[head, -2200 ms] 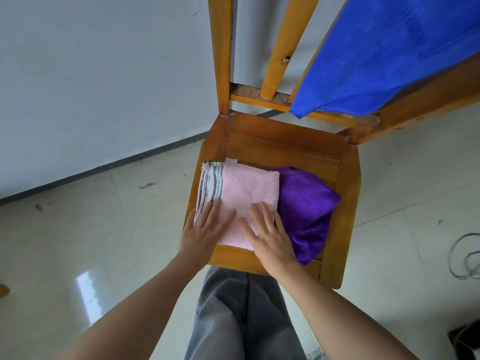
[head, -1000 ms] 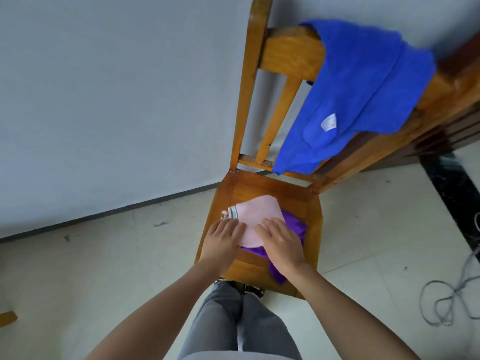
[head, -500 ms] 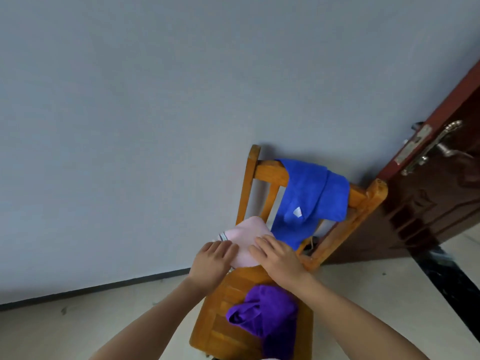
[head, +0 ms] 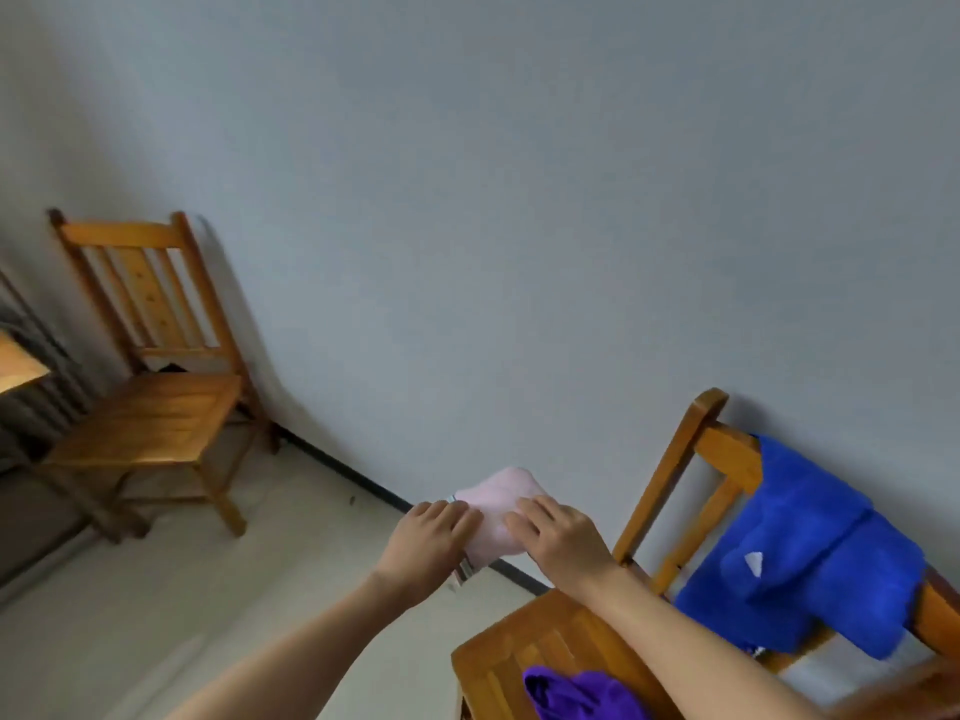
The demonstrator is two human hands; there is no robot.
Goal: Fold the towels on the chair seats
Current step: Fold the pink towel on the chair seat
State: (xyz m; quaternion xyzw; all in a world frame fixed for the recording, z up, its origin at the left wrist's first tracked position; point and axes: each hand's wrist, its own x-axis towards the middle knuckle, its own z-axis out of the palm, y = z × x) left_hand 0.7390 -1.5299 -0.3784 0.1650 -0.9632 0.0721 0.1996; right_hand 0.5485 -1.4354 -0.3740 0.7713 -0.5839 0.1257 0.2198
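A grey wall (head: pixel 519 200) fills most of the frame, with pale floor (head: pixel 156 615) at lower left. 1 chair (head: pixel 150 418) stands at left and a nearer chair (head: pixel 550 636) at lower right, with a wide stretch of floor between them. A blue towel (head: pixel 810 553) hangs over the nearer chair's back and a purple towel (head: pixel 582 693) lies on its seat. The folded pink towel (head: pixel 501 498) is in the air at lower centre, its striped edge facing left. The left hand (head: pixel 431 543) and right hand (head: pixel 558 537) grip it, fingers curled over the top
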